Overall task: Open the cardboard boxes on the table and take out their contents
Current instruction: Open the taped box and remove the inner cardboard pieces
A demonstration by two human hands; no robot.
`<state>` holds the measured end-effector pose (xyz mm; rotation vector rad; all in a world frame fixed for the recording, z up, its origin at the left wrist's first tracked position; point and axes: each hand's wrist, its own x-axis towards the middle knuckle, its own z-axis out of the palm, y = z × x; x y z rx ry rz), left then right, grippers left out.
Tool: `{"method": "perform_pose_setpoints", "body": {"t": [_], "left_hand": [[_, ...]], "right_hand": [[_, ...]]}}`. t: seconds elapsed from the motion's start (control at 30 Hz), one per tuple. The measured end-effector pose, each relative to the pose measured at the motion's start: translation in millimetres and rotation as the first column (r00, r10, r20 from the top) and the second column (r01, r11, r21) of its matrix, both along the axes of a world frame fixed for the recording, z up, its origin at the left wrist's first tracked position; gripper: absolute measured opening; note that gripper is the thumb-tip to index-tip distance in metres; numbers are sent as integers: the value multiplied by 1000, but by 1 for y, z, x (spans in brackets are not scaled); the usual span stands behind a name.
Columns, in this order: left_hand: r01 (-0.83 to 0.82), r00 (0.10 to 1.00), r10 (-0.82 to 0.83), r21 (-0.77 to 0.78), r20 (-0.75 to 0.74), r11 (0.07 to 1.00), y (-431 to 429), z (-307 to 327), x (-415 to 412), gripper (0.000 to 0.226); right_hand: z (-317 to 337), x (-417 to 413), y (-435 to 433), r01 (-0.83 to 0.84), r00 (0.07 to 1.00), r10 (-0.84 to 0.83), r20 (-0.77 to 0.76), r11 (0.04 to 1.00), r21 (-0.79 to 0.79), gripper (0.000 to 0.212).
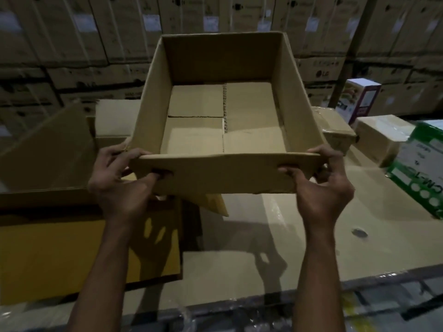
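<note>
both hands, left hand and right hand, grip the near wall of an opened, emptied cardboard box; taped boxes wait unopened on the worktop.

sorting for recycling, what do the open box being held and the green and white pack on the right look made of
The open box: plain brown corrugated cardboard, matte; fluting shows at the bottom flap edges. The green and white pack: printed, glossy, perhaps coated carton or plastic wrap; unclear.
</note>
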<state>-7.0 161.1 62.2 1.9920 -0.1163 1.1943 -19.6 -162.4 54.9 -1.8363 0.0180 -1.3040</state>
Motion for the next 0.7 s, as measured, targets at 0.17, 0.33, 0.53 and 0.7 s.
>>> {"method": "perform_pose_setpoints", "body": {"t": [0.17,0.33,0.53,0.7], "left_hand": [[104,994,-105,13,7,994,21,4,19,51],[172,985,-171,70,-22,983,23,-6,30,52],[239,970,-235,89,-60,967,24,-19,44,51],[217,976,-214,97,-41,971,15,-27,50,49]], "right_hand": [[17,7,11,31,999,-32,-17,999,-27,58],[-4,13,8,31,995,-26,-92,998,57,59],[-33,19,20,17,998,-7,-65,986,163,66],[-47,33,9,-19,999,26,-44,986,163,70]]}}
